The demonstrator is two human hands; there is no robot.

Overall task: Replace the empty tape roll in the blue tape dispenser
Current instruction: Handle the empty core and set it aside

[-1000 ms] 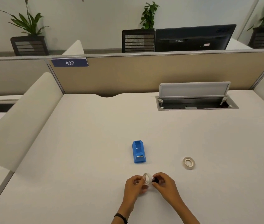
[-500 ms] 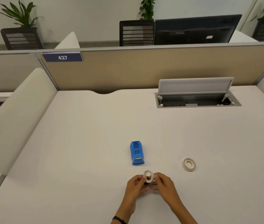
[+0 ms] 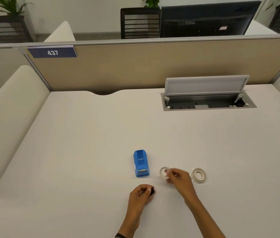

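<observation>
Your hands have split since half a second ago: both were together on one ring near the bench edge, now they're well apart. Your right hand (image 3: 178,177) has gone out to the right of the dispenser (image 3: 141,163) and pinches a white ring (image 3: 164,172) between its fingertips, just above or on the bench (image 3: 84,152) (can't tell if it touches). Ring sits between the dispenser and the roll (image 3: 199,175), closer to the dispenser, clear of both. It looks thin-walled, likely the empty core, but it's blurred.

Your left hand (image 3: 141,194) is curled shut on a small black part (image 3: 152,191), only its tip showing past the fingers (too small to say what it is). That hand sits nearer you than the dispenser, not touching it. A dark band (image 3: 119,235) shows at the left wrist.

Dispenser lies on the bench around mid-frame, long axis pointing away from you, cutter end toward you. Its top cavity looks open, with no ring seen in it.

Roll lies flat on the bench, just right of your right hand, untouched.

Far side: cable tray (image 3: 208,102) with its lid up, partition with the "437" tag (image 3: 52,52), monitor (image 3: 208,19) behind it.
</observation>
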